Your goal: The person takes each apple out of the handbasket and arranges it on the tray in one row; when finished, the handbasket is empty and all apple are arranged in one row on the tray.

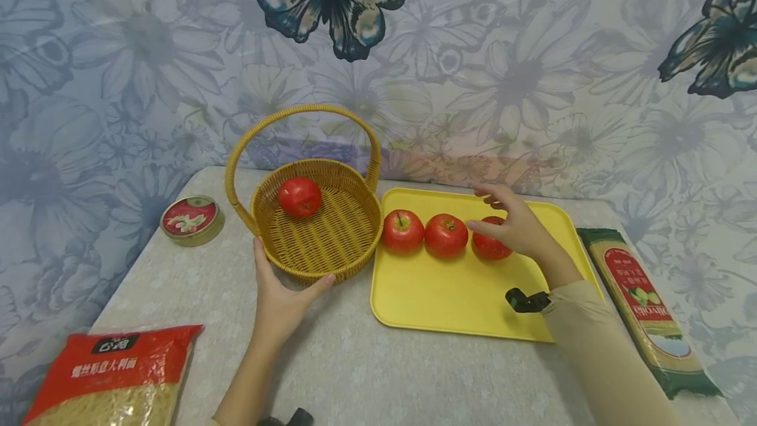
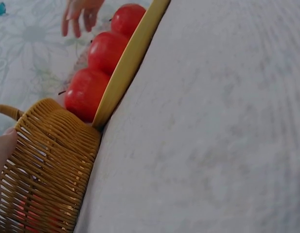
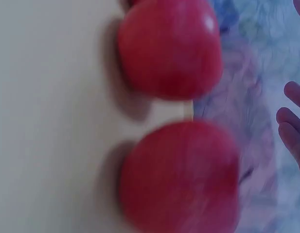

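A yellow wicker basket (image 1: 322,265) with a tall handle holds one red apple (image 1: 299,197). My left hand (image 1: 280,307) rests against the basket's near left side, thumb and fingers spread along the outside; the thumb touches the rim in the left wrist view. Three more apples stand in a row on a yellow tray (image 1: 455,301): a left apple (image 1: 403,231), a middle apple (image 1: 446,236) and a right apple (image 1: 491,247). Over the right apple, partly covering it, is my right hand (image 1: 514,222), its fingers loosely bent and apart, holding nothing.
A round tin (image 1: 192,221) stands left of the basket. At the front left lies a red bag of pasta (image 1: 118,373). A long green and red packet (image 1: 644,307) lies along the tray's right side. A butterfly-patterned cloth (image 1: 503,84) rises behind the table.
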Demonstrator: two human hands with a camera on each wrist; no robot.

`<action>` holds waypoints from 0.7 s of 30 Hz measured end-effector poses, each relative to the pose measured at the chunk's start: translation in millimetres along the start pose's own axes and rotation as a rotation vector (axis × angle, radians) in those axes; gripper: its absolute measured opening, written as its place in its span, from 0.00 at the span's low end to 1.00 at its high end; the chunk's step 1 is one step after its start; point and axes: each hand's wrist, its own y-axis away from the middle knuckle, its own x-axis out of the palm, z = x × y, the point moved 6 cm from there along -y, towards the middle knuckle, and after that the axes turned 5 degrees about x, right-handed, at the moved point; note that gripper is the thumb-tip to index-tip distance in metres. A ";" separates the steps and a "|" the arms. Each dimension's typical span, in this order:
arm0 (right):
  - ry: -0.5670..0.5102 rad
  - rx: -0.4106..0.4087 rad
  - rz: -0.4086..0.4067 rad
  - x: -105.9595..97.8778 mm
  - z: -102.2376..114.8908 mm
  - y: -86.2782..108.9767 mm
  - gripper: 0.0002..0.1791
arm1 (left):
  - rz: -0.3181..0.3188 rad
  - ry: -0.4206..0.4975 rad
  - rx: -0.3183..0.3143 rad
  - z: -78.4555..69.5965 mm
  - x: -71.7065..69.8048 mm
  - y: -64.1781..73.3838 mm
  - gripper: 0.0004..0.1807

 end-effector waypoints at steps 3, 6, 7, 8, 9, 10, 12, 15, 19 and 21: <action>0.001 -0.070 0.034 11.6 29.3 -12.9 0.38 | -0.004 0.006 0.014 -0.9 -1.0 -0.7 0.75; 0.024 -0.157 0.078 26.2 58.5 -27.5 0.38 | -0.006 0.010 0.020 -0.3 -1.5 -1.3 0.75; 0.032 -0.185 0.096 31.6 67.6 -32.0 0.38 | -0.005 0.009 0.021 -0.1 -1.5 -1.3 0.75; 0.041 -0.206 0.113 37.2 76.6 -36.4 0.37 | -0.004 0.008 0.017 0.6 -1.5 -1.4 0.76; 0.052 -0.228 0.131 42.9 85.6 -40.9 0.37 | -0.003 0.007 0.018 0.8 -1.4 -1.4 0.75; 0.063 -0.248 0.149 48.9 94.1 -45.2 0.37 | -0.001 0.007 0.015 1.3 -1.4 -1.5 0.75; 0.070 -0.266 0.201 61.6 109.7 -53.7 0.38 | 0.007 0.004 0.004 1.6 -1.2 -1.0 0.76; 0.093 -0.268 0.276 81.3 129.6 -66.4 0.39 | 0.013 0.000 -0.002 2.0 -1.8 -0.6 0.75; 0.152 -0.260 0.364 106.1 150.6 -82.2 0.40 | 0.018 -0.011 -0.017 3.2 -2.5 -0.7 0.75; 0.190 -0.262 0.394 117.2 158.6 -90.0 0.40 | 0.020 -0.017 -0.024 4.2 -2.9 -0.6 0.75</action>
